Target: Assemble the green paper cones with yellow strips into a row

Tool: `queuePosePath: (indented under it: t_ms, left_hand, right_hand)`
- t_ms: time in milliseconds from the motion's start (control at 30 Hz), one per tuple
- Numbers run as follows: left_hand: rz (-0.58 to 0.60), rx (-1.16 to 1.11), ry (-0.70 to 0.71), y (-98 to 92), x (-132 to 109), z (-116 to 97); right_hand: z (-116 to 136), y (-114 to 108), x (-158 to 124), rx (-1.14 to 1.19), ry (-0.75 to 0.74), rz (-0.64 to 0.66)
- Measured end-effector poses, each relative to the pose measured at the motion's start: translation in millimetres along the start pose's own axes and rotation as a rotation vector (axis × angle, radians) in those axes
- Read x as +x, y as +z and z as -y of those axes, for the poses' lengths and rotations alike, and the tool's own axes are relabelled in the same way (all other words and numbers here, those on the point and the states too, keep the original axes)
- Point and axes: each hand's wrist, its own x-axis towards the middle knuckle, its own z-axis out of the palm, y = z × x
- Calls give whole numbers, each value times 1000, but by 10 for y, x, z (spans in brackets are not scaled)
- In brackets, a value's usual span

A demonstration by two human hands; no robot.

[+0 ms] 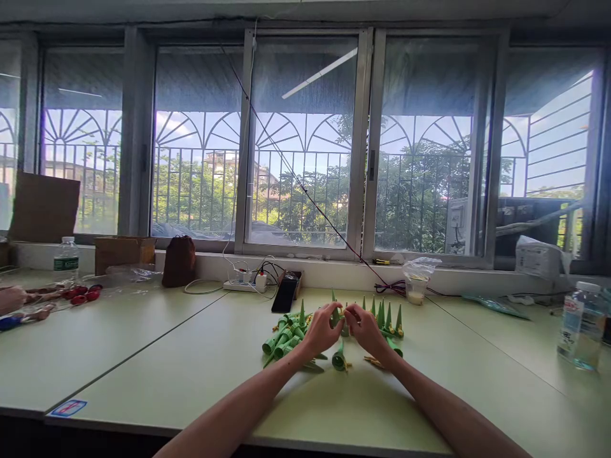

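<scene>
My left hand (pixel 324 329) is closed around a green cone (pixel 335 313) whose tip points up between the fingers. Close beside it, my right hand (pixel 365 329) pinches thumb and forefinger together at the cone; what sits in that pinch is too small to make out. A heap of green cones (pixel 285 336) with yellow bits lies left of my hands. Several green cones (pixel 389 317) stand upright behind my right hand. Below my hands, one cone (pixel 338 359) lies with its open end toward me, and thin yellow pieces (pixel 373 361) rest under my right wrist.
At the back are a phone (pixel 285 292), a power strip (pixel 245 284), a brown pouch (pixel 178 261) and a plastic cup (pixel 416 289). A bottle (pixel 581 326) stands at right, another bottle (pixel 66 259) at left. Another person's hand (pixel 12 299) shows at the left edge near red items (pixel 83 294).
</scene>
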Motion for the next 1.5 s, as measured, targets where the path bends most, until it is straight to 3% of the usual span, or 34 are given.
queuePosePath:
  t_ms: [667,967,1500]
  left_hand:
    - [15,8,64,-23,-18,-39]
    - [38,44,88,-19,-23,-25]
    - [37,58,56,-2,-18,23]
  right_hand:
    - [-84,21,20,-215,-39,2]
    - [-93,5,16,-206,-24,56]
    - [-17,13,-7,-110,-52,9]
